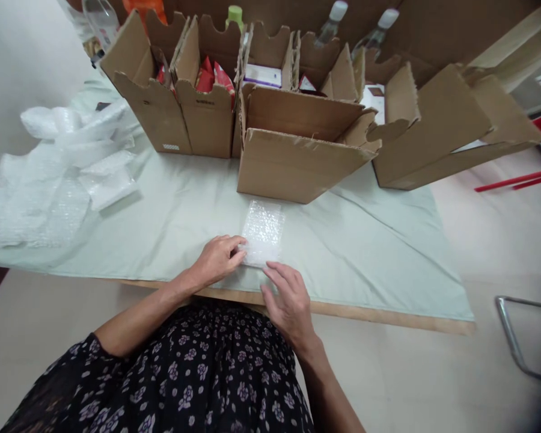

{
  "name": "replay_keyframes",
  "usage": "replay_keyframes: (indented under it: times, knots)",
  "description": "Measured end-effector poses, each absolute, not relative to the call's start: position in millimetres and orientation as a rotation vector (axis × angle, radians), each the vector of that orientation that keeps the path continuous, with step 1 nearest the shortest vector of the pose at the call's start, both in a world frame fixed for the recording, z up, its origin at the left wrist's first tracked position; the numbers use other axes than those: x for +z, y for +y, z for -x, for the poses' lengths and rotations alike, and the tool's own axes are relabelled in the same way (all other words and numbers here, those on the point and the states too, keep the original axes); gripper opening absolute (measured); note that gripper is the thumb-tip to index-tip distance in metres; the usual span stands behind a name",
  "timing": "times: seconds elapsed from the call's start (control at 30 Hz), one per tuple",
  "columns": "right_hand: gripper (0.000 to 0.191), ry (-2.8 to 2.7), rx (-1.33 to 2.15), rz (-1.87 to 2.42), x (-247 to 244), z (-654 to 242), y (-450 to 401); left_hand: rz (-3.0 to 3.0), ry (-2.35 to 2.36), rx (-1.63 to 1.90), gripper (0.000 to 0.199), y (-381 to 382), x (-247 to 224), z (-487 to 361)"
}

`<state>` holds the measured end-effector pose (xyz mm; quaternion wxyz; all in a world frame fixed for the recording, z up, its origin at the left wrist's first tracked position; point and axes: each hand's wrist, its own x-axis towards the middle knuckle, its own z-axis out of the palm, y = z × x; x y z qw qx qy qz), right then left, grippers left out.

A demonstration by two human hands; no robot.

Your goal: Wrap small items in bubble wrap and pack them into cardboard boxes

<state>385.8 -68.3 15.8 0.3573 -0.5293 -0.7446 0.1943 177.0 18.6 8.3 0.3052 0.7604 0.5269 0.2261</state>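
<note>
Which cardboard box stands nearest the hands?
The front middle box, beyond the bubble-wrap piece by the left hand and right hand; the other boxes stand farther back or off right.

The packet (264, 231) is glossy, bumpy, see-through plastic bubble wrap; the cloth (184, 204) under it is matt and lightly creased. The front box (293, 165) is dull cardboard, the table edge (388, 319) smooth wood, the curved tube (509, 332) shiny metal.

Flat rectangular bubble-wrap packet (264, 227) lies before open cardboard box (297, 171)
On the cloth-covered tabletop (374, 252), loose bubble-wrap sheets (40, 192) lie left; narrow cardboard boxes (210, 123) stand behind.
</note>
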Motion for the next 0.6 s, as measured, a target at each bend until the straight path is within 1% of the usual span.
replay_keyframes:
  times: [0.07, 0.17, 0.23, 0.33, 0.4, 0.5, 0.6]
  knots:
    - [0.035, -2.127, 0.333, 1.447, 10, -384, -57, -1.999, 1.393, 0.547, 0.024, 23, 10, -179]
    - [0.035, -2.283, 0.213, 1.559, 2, -382, -41, -2.013, 1.401, 0.487, 0.029, 24, 11, -181]
    - [0.031, -2.322, 0.167, 1.572, 0, -381, -35, -2.092, 1.437, 0.561, 0.033, 20, 12, -180]
    - [0.025, -2.329, 0.099, 1.534, 1, -382, -30, -2.291, 1.429, 0.793, 0.04, 9, 12, -176]
    - [0.022, -2.321, 0.084, 1.49, 3, -384, -28, -2.432, 1.309, 0.843, 0.036, 2, 11, -172]
    - [0.021, -2.298, 0.176, 1.45, 7, -389, -24, -2.523, 1.124, 0.815, 0.021, -1, 7, -168]
    - [0.024, -2.228, 0.334, 1.436, 10, -393, -21, -2.417, 1.123, 0.834, 0.019, 6, 3, -170]
